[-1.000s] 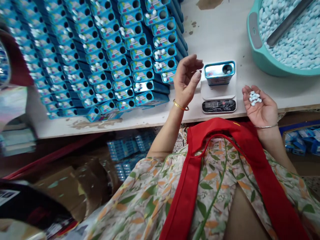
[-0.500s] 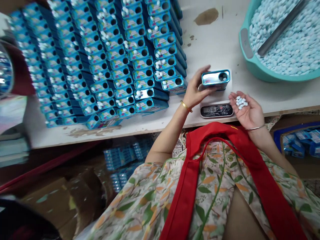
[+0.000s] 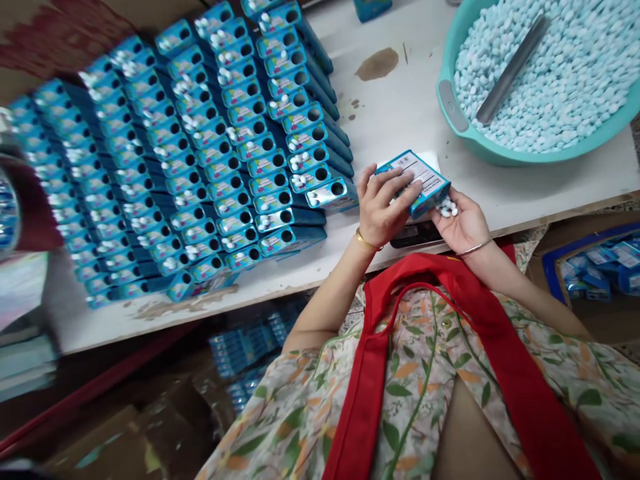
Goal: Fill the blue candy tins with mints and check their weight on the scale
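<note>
My left hand (image 3: 383,208) grips a blue candy box (image 3: 425,170), tipped on its side so that a printed panel with a barcode faces up. The box's lower right end leans over my right hand (image 3: 466,223). That hand is cupped, palm up, and holds several pale blue candies (image 3: 449,205) against its fingers. Part of the candies is hidden by the box, so I cannot tell whether any are passing between box and palm. Under my hands, mostly covered, lies a dark digital scale (image 3: 420,235).
Rows of upright blue boxes (image 3: 270,163) with round holes and loose candies on top fill the table's left. A teal tub (image 3: 453,110) of candies stands at right, a grey metal scoop (image 3: 513,72) lying in it. Below the right edge sits a blue-rimmed crate (image 3: 553,270) of boxes.
My left hand has tipped the candy box from upright toward my right hand, which has moved left to meet it. The scale is now mostly covered. The camera view has shifted and turned slightly.
</note>
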Available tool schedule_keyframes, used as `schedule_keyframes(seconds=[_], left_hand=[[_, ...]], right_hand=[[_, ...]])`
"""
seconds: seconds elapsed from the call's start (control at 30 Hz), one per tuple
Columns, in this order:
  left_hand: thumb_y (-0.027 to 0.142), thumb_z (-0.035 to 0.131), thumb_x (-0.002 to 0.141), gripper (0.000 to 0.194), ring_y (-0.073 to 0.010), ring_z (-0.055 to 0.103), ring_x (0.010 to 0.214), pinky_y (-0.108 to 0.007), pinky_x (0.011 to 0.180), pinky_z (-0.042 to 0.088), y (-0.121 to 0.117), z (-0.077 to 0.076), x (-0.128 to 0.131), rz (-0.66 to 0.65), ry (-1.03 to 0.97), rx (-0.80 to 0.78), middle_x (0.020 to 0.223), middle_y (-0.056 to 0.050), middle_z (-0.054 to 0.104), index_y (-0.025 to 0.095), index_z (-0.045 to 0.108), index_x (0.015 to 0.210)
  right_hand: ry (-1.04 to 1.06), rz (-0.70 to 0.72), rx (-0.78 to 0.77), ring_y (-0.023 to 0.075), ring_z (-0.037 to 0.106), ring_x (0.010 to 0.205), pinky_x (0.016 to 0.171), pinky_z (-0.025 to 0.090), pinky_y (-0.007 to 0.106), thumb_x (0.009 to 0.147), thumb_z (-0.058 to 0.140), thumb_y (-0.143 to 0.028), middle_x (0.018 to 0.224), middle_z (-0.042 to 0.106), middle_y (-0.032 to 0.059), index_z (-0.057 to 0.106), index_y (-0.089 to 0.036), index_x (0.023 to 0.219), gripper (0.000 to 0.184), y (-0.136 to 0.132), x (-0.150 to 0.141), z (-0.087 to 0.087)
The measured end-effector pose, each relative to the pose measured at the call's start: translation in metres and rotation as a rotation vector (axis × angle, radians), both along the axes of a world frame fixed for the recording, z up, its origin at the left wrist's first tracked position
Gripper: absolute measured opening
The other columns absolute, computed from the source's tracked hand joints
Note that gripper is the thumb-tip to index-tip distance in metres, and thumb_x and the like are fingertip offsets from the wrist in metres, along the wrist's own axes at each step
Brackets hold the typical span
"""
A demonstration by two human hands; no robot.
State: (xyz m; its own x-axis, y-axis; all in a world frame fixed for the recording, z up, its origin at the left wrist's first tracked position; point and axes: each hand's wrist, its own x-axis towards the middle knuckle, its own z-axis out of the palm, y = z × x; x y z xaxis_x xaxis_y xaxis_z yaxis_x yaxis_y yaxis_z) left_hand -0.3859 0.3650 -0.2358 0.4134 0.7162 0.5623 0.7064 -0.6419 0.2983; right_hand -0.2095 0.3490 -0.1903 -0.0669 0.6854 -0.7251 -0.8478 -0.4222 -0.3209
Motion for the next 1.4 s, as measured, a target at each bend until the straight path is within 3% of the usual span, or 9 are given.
schedule_keyframes(seconds=[0.17,0.4,0.53,0.63,0.7,0.77,1.0,1.17,1.4], left_hand=[[0.057,0.049,0.095,0.044,-0.0231,0.065,0.114,-0.048,0.108,0.046,0.004,-0.012,0.002,0.086,-0.179,-0.263,0.119,-0.007,0.069,0.026,0.057,0.125],[0.067,0.052,0.092,0.059,-0.0255,0.062,0.121,-0.045,0.1,0.053,0.023,-0.036,0.003,0.124,-0.286,-0.446,0.123,-0.007,0.064,0.028,0.046,0.136],[0.077,0.055,0.084,0.084,-0.0278,0.048,0.137,-0.045,0.108,0.047,0.012,-0.017,-0.002,0.19,-0.291,-0.399,0.147,-0.011,0.049,0.028,0.031,0.147],[0.066,0.052,0.092,0.065,-0.026,0.052,0.132,-0.045,0.106,0.047,-0.019,0.005,0.003,0.266,-0.278,-0.255,0.14,-0.01,0.055,0.028,0.038,0.143],[0.053,0.045,0.099,0.041,-0.0223,0.061,0.116,-0.041,0.097,0.051,-0.041,0.017,0.018,0.123,-0.2,-0.265,0.123,-0.006,0.064,0.031,0.05,0.132],[0.044,0.038,0.103,0.033,-0.0191,0.064,0.106,-0.036,0.088,0.053,-0.058,0.024,0.04,-0.101,-0.1,-0.367,0.117,-0.005,0.066,0.03,0.056,0.127],[0.029,0.029,0.106,0.035,-0.0202,0.063,0.101,-0.033,0.08,0.051,-0.067,0.023,0.093,-0.262,0.069,-0.474,0.115,-0.01,0.064,0.019,0.062,0.112],[0.022,0.032,0.104,0.031,-0.0203,0.06,0.106,-0.03,0.082,0.051,-0.07,0.028,0.095,-0.201,0.094,-0.477,0.115,-0.012,0.062,0.015,0.06,0.115],[0.022,0.037,0.103,0.028,-0.0208,0.06,0.106,-0.032,0.086,0.052,-0.07,0.025,0.087,-0.178,0.055,-0.406,0.113,-0.012,0.063,0.015,0.058,0.119]], right_hand=[[-0.006,0.016,0.009,0.0106,0.072,0.083,0.085,0.063,0.026,0.095,0.047,-0.013,0.08,0.073,-0.0003,0.064,-0.019,0.087,0.02,-0.004,0.01,0.003],[-0.059,0.088,0.092,0.0176,0.072,0.104,0.093,0.062,0.037,0.092,0.056,-0.022,0.096,0.075,0.0046,0.063,-0.019,0.094,0.008,-0.015,0.036,0.0],[-0.067,0.106,0.102,0.0166,0.071,0.106,0.092,0.062,0.035,0.093,0.055,-0.022,0.098,0.074,0.0037,0.064,-0.019,0.094,0.01,-0.023,0.041,0.004],[-0.062,0.143,0.079,0.0143,0.071,0.105,0.091,0.062,0.03,0.096,0.05,-0.022,0.1,0.075,0.0043,0.065,-0.018,0.093,0.017,-0.029,0.04,0.01],[-0.068,0.167,0.073,0.0137,0.07,0.107,0.093,0.061,0.028,0.097,0.048,-0.023,0.104,0.074,0.0048,0.067,-0.018,0.095,0.019,-0.034,0.038,0.012],[-0.097,0.185,0.068,0.014,0.069,0.111,0.097,0.059,0.029,0.097,0.049,-0.023,0.107,0.074,0.0047,0.068,-0.018,0.095,0.019,-0.039,0.038,0.012],[-0.175,0.205,0.019,0.0157,0.062,0.123,0.106,0.055,0.035,0.098,0.043,-0.024,0.116,0.071,0.003,0.07,-0.021,0.097,0.027,-0.063,0.047,0.002],[-0.179,0.09,-0.087,0.012,0.065,0.116,0.108,0.053,0.031,0.099,0.04,-0.02,0.102,0.073,0.0018,0.07,-0.018,0.096,0.029,-0.068,0.049,-0.004],[-0.103,0.051,0.023,0.0137,0.07,0.102,0.1,0.058,0.031,0.095,0.048,-0.02,0.099,0.074,0.0032,0.07,-0.016,0.093,0.023,-0.066,0.046,-0.01]])
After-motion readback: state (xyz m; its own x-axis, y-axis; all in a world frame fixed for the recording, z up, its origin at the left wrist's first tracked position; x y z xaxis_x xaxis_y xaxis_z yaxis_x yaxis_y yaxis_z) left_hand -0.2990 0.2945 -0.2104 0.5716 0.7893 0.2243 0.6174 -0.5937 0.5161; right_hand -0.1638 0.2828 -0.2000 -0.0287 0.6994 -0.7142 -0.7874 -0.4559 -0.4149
